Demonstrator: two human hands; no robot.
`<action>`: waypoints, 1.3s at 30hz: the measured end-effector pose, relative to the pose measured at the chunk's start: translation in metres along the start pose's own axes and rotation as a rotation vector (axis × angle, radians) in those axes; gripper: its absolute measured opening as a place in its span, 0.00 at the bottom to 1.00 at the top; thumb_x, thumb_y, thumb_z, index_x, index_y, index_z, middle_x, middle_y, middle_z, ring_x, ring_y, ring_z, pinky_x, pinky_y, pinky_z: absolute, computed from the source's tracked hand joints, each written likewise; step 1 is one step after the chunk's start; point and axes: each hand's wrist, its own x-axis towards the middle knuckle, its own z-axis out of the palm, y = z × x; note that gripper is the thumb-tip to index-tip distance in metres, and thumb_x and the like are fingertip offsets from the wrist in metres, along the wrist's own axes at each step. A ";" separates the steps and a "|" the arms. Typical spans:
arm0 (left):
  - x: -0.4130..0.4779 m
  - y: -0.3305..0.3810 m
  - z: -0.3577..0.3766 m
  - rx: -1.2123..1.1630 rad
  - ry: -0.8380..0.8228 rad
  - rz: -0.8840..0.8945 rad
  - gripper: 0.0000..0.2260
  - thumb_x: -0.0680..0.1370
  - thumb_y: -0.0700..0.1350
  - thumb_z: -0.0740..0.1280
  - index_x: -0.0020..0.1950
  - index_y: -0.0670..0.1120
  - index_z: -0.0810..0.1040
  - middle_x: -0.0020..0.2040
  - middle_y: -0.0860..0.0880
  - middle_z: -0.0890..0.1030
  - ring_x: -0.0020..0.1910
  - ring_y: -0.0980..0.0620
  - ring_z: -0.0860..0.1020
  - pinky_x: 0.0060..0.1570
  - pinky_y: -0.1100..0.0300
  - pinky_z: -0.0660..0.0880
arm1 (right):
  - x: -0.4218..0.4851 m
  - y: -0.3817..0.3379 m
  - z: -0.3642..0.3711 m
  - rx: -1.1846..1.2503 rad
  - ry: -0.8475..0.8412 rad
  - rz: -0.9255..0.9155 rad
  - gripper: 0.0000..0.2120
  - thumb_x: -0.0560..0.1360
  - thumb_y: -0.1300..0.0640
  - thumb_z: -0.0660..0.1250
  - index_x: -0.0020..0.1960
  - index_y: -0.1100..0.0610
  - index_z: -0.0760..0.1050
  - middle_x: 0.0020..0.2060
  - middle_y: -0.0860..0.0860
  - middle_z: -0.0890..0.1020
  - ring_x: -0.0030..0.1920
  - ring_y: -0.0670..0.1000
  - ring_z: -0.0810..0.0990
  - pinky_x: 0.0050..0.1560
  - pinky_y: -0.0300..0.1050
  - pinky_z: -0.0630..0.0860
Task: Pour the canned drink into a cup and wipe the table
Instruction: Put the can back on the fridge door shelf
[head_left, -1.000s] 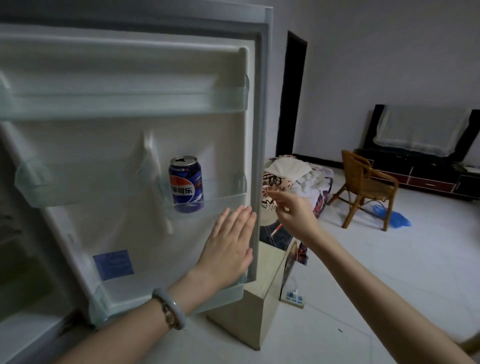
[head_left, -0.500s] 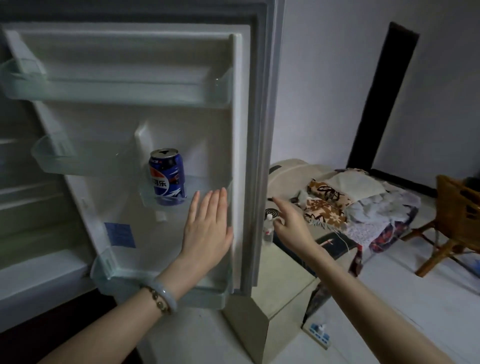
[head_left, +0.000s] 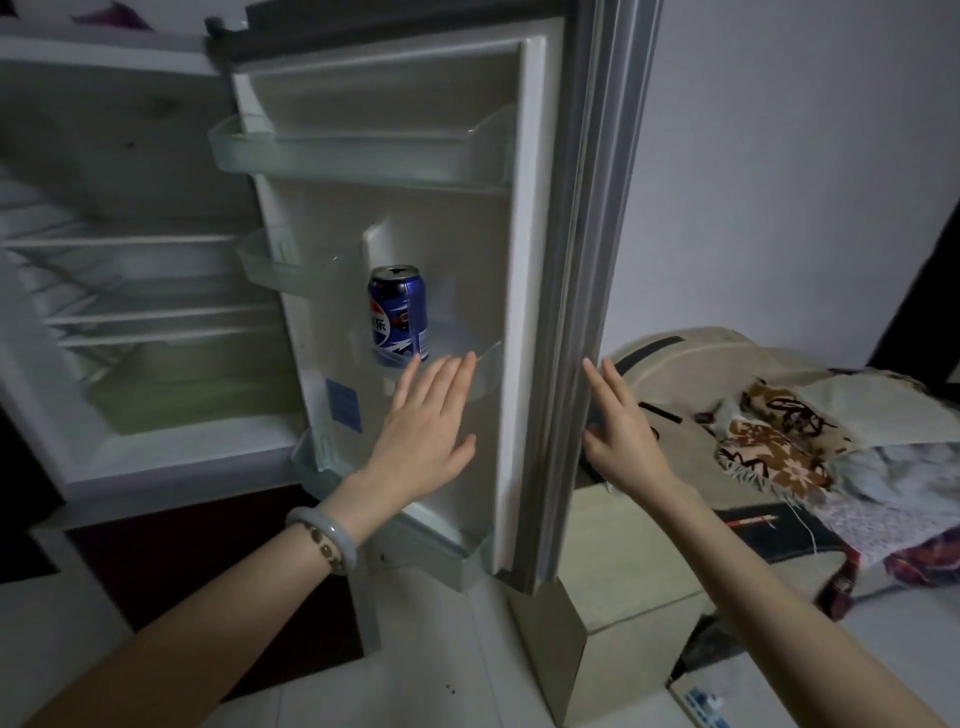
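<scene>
A blue drink can (head_left: 399, 316) stands upright in the middle shelf of the open fridge door (head_left: 524, 291). My left hand (head_left: 427, 432), fingers straight, lies flat against the door's inner panel just below and right of the can, fingertips near the shelf's clear rim. On the other side of the door, my right hand (head_left: 621, 434) is at its outer edge with straight fingers. Neither hand holds anything. No cup or cloth is in view.
The fridge's interior (head_left: 130, 291) with wire shelves is open at left. A low beige cabinet (head_left: 623, 571) stands right of the door. Behind it is a pile of patterned cloths (head_left: 779, 447). White tiled floor lies below.
The view has swung left, showing more of the fridge's inside. My right hand has moved in from open air to the door's outer edge. My left hand stays flat on the inner panel.
</scene>
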 end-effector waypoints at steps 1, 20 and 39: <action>-0.005 -0.002 -0.002 -0.002 0.008 -0.009 0.38 0.73 0.52 0.67 0.75 0.38 0.54 0.72 0.41 0.67 0.71 0.45 0.62 0.73 0.47 0.46 | -0.004 -0.002 0.000 -0.013 -0.009 -0.015 0.37 0.74 0.68 0.60 0.77 0.50 0.49 0.77 0.51 0.48 0.72 0.42 0.52 0.60 0.34 0.61; -0.145 -0.008 -0.076 -0.150 0.224 -0.177 0.31 0.77 0.51 0.61 0.75 0.38 0.55 0.75 0.43 0.58 0.76 0.48 0.55 0.75 0.51 0.50 | -0.069 -0.090 0.055 -0.029 -0.101 -0.687 0.45 0.71 0.63 0.66 0.76 0.58 0.37 0.72 0.64 0.60 0.72 0.55 0.62 0.72 0.38 0.56; -0.253 -0.123 -0.124 -0.485 0.391 -0.746 0.31 0.77 0.57 0.61 0.75 0.55 0.51 0.74 0.52 0.59 0.74 0.53 0.61 0.71 0.51 0.62 | -0.042 -0.289 0.207 -0.073 -0.233 -1.151 0.39 0.66 0.62 0.66 0.74 0.62 0.57 0.74 0.61 0.57 0.75 0.57 0.52 0.75 0.51 0.48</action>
